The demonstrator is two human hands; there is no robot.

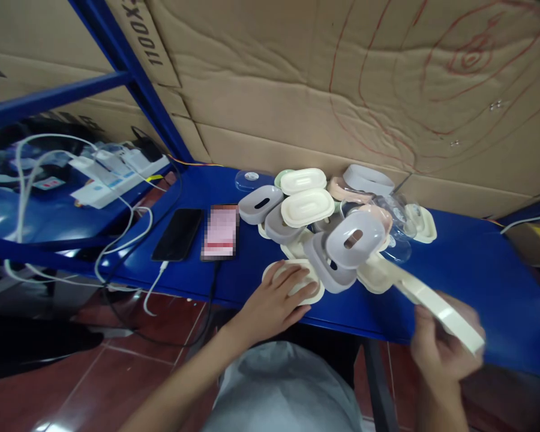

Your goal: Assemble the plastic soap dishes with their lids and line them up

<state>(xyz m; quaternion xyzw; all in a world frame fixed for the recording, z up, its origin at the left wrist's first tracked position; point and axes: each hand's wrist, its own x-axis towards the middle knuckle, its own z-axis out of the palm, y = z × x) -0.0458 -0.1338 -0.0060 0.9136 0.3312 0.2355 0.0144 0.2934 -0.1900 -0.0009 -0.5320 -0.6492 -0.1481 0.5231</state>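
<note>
My left hand (281,300) lies with its fingers spread over a cream oval plastic dish (317,293) near the table's front edge. My right hand (450,342) is closed round a long cream plastic piece (436,306), seen edge-on and slightly blurred. Its far end reaches toward another cream dish (377,275). Between the hands sits a heap of rounded plastic parts. A grey shell with a slot (356,239) tops its front, above a second grey shell (335,279). Cream dishes (308,207) and a grey slotted shell (261,203) lie farther back.
Clear plastic covers (400,210) and pinkish parts (348,191) are mixed into the heap on the blue table (477,258). Two phones, one dark (177,234) and one lit (220,233), lie left. A power strip (117,180) with cables stands beyond; cardboard (270,90) walls the back.
</note>
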